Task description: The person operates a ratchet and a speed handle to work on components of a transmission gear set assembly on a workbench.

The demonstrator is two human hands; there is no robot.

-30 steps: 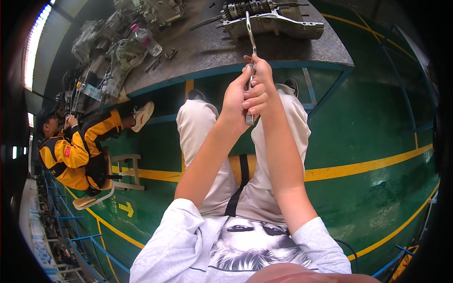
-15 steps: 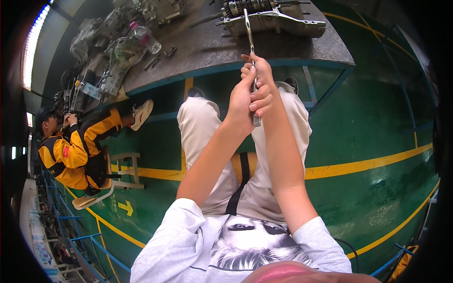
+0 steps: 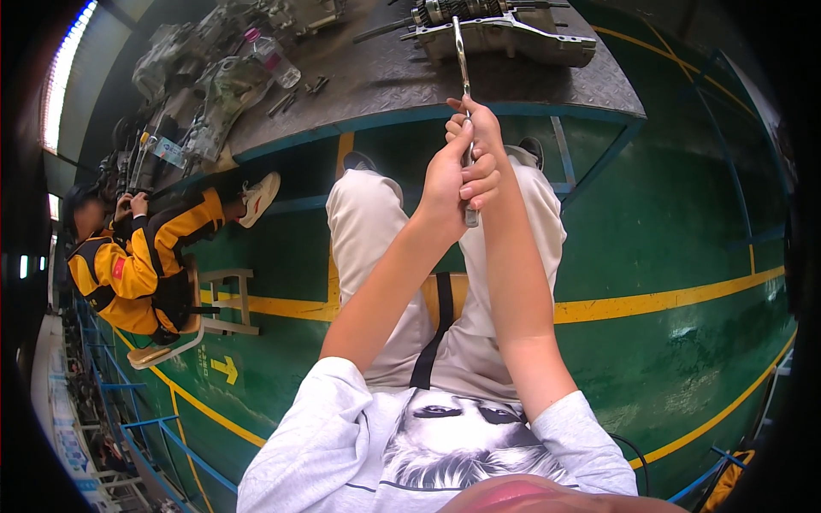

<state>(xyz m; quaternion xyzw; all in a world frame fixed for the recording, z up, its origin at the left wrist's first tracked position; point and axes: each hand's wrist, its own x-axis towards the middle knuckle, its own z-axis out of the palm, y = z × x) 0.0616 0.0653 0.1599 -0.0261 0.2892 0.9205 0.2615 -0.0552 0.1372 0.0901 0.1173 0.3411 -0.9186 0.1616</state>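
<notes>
A long steel wrench points away from me over the table edge. Its far end lies against the gears in an opened gearbox housing. My left hand is wrapped round the near part of the handle, whose butt sticks out below the fingers. Just beyond it, my right hand is closed on the same wrench further up the shaft. The two hands are close together, and fingers partly hide the handle. How the wrench's far end meets the gears is too small to tell.
The metal-topped table has a blue frame. On its left are gearbox castings, a plastic bottle and loose bolts. A person in yellow and black sits on a chair at left.
The view has shifted slightly, so the table and my hands appear a little further right. Both hands keep their hold on the wrench.
</notes>
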